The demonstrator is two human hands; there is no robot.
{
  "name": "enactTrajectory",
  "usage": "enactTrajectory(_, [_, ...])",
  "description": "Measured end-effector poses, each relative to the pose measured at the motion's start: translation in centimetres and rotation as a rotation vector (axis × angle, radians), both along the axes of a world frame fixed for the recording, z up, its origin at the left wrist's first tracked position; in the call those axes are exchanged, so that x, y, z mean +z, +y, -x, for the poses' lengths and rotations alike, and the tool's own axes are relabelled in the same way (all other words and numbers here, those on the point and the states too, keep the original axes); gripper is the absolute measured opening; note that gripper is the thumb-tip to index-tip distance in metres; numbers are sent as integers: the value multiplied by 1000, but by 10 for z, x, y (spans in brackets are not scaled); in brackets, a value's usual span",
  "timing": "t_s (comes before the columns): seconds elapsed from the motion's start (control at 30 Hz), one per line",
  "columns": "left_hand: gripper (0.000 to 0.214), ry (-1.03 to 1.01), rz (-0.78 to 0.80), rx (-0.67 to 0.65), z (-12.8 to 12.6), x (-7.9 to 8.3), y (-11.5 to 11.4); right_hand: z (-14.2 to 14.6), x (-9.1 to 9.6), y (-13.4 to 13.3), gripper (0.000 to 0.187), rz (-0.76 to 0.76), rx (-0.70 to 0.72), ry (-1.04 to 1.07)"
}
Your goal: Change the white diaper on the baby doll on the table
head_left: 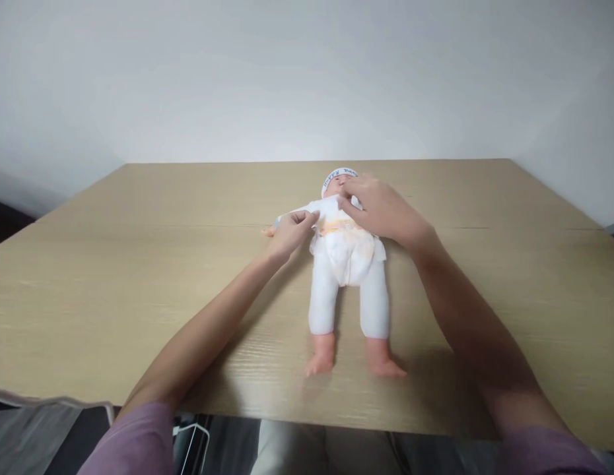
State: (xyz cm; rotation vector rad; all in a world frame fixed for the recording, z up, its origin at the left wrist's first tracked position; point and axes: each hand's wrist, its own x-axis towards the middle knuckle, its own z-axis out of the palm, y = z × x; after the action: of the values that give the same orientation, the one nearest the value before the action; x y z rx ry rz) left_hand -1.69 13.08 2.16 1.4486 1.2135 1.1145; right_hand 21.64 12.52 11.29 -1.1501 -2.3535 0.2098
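A doll (329, 210) is being borne on its back by the wooden table (138, 284), near the middle, with its head being pointed toward the far edge and its bare feet (323, 355) toward the near one. White clothing is being worn by it, and a diaper (349, 257) with an orange waistband (331, 227) is being worn over that clothing, around the hips. The head is being ringed by a white band (334, 174) with blue lettering.

The left hand (293, 231) is being held beside the chest, over the doll's outstretched arm; its fingers are being kept curled, thumb and forefinger nearly together at the clothing's edge. Whether any cloth is being pinched cannot be told. The right hand (381, 208) is being held over the opposite shoulder, palm down, fingers half bent and thumb slightly apart; part of the face is being covered by it, and any hold cannot be made out.

Both upper arms are being covered by purple sleeves (133, 439). Below the near edge, pale trousers (297, 448) are being shown, and the table is being backed by a plain wall (307, 79).
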Motion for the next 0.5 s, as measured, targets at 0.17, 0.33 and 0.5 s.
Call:
enactTrajectory(0.17, [64, 1, -30, -10, -20, 2, -5, 0, -17, -5, 41, 185, 26, -69])
enactTrajectory(0.33, [69, -66, -18, -32, -24, -1, -9, 14, -30, -7, 50, 187, 59, -29])
enactTrajectory(0.5, [64, -111, -46, -24, -20, -14, -2, 19, -28, -8, 50, 269, -32, -3])
